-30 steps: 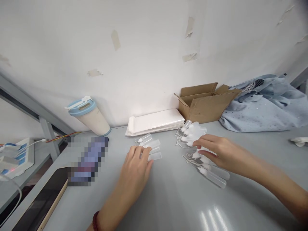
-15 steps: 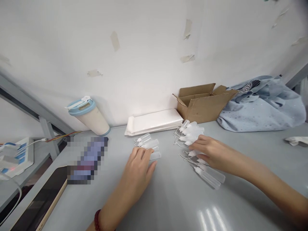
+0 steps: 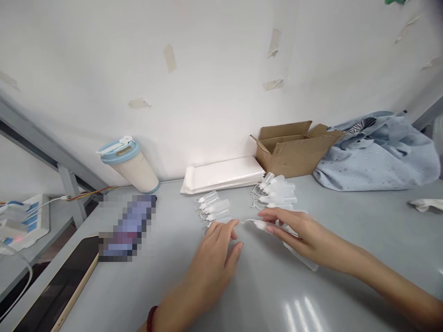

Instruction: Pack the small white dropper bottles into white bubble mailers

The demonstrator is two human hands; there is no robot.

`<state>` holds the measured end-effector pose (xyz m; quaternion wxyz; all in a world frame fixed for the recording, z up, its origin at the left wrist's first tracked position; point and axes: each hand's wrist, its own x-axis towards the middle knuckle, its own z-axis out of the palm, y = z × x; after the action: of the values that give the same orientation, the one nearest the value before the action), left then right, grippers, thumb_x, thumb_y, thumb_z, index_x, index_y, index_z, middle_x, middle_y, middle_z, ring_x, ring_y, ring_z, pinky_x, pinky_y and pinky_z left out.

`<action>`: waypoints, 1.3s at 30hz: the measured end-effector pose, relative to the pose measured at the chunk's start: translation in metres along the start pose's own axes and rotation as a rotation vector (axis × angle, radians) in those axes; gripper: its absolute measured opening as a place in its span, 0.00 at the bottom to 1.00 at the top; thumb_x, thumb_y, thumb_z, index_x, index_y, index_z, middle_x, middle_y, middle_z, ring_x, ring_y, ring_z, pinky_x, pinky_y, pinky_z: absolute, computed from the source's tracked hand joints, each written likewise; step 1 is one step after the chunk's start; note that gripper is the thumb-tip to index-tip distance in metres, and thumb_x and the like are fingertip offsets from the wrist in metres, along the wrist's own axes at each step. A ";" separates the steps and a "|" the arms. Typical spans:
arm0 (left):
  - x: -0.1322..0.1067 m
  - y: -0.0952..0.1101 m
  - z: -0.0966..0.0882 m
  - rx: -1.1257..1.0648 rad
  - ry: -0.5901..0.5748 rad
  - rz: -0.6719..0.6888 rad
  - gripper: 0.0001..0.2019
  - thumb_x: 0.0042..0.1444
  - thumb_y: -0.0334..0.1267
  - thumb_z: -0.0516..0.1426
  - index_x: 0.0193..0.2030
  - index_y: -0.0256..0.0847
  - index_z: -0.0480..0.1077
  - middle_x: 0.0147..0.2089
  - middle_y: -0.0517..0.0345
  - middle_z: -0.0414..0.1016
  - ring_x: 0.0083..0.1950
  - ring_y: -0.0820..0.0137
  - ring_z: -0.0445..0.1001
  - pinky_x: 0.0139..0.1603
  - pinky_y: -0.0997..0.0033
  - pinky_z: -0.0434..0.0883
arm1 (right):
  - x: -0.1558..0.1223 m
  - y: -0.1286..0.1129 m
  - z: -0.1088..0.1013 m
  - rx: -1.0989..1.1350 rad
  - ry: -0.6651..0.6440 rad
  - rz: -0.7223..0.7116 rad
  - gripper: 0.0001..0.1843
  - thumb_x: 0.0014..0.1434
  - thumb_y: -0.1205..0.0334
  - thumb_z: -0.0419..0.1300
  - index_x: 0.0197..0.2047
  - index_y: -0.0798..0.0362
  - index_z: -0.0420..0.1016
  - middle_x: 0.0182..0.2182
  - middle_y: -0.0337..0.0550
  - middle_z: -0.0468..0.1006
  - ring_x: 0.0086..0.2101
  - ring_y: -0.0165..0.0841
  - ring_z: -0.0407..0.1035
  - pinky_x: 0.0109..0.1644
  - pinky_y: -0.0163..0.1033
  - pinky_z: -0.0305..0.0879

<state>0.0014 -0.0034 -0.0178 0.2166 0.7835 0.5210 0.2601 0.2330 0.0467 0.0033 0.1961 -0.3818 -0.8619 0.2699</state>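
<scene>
Small clear plastic dropper bottles with white tips and thin looped cords lie in loose groups on the grey tabletop [image 3: 360, 216]. One group [image 3: 212, 206] sits just above my left hand [image 3: 216, 253], whose fingers are apart and rest close to it. A larger group [image 3: 275, 193] lies beyond my right hand [image 3: 294, 233]. My right fingertips pinch one bottle's white tip [image 3: 259, 225], and its thin cord reaches left toward my left fingers. Further bottles [image 3: 301, 253] are partly hidden under my right hand.
A stack of white padded envelopes [image 3: 221, 174] and an open cardboard box [image 3: 294, 150] stand by the wall. A crumpled blue cloth [image 3: 377, 157] lies right. A blue-lidded cup [image 3: 129, 163], a pixelated object [image 3: 128, 228] and a dark tablet [image 3: 65, 281] are left.
My hands have moved toward each other. My right hand has drawn one bottle out of the group nearest it, leaving fewer bottles exposed below it. My left hand has shifted right.
</scene>
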 end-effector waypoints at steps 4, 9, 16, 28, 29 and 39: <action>-0.001 -0.002 0.004 -0.039 0.006 -0.013 0.16 0.62 0.30 0.49 0.56 0.37 0.60 0.42 0.51 0.71 0.46 0.62 0.68 0.48 0.59 0.68 | 0.000 -0.002 0.005 0.082 -0.040 0.054 0.18 0.68 0.55 0.45 0.58 0.46 0.61 0.46 0.44 0.76 0.44 0.35 0.71 0.46 0.41 0.67; 0.000 -0.001 0.005 -0.068 -0.036 -0.001 0.10 0.64 0.30 0.47 0.40 0.40 0.68 0.37 0.55 0.72 0.40 0.65 0.67 0.43 0.64 0.66 | 0.000 -0.007 0.009 0.112 -0.055 0.075 0.16 0.69 0.57 0.42 0.58 0.46 0.58 0.38 0.41 0.75 0.38 0.34 0.71 0.42 0.39 0.66; 0.004 0.011 -0.010 -0.301 -0.114 -0.257 0.11 0.62 0.39 0.50 0.33 0.41 0.71 0.34 0.59 0.73 0.37 0.68 0.68 0.35 0.72 0.63 | -0.002 -0.011 0.016 0.126 -0.077 0.064 0.16 0.70 0.59 0.39 0.57 0.48 0.57 0.35 0.41 0.73 0.35 0.34 0.70 0.39 0.38 0.65; 0.005 0.011 -0.012 -0.491 -0.164 -0.318 0.12 0.61 0.42 0.51 0.33 0.41 0.72 0.32 0.62 0.73 0.32 0.72 0.64 0.32 0.75 0.59 | -0.002 -0.016 0.017 0.142 -0.077 0.037 0.15 0.69 0.59 0.40 0.54 0.49 0.60 0.40 0.44 0.76 0.38 0.35 0.72 0.39 0.40 0.67; 0.005 0.012 -0.012 -0.489 -0.164 -0.313 0.12 0.61 0.42 0.51 0.33 0.41 0.72 0.31 0.62 0.73 0.32 0.72 0.64 0.32 0.75 0.59 | -0.002 -0.016 0.017 0.140 -0.081 0.036 0.15 0.69 0.59 0.40 0.54 0.49 0.60 0.40 0.44 0.76 0.38 0.35 0.72 0.39 0.40 0.67; 0.004 0.011 -0.010 -0.394 -0.157 -0.258 0.11 0.61 0.37 0.51 0.31 0.42 0.72 0.31 0.62 0.73 0.32 0.71 0.67 0.32 0.74 0.61 | -0.006 -0.017 0.015 0.182 -0.156 0.058 0.13 0.70 0.58 0.41 0.53 0.46 0.61 0.43 0.43 0.76 0.41 0.35 0.71 0.43 0.41 0.66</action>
<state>0.0040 -0.0026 -0.0029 0.4365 0.6710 0.5374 0.2653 0.2186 0.0278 0.0012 0.1545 -0.3651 -0.8352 0.3812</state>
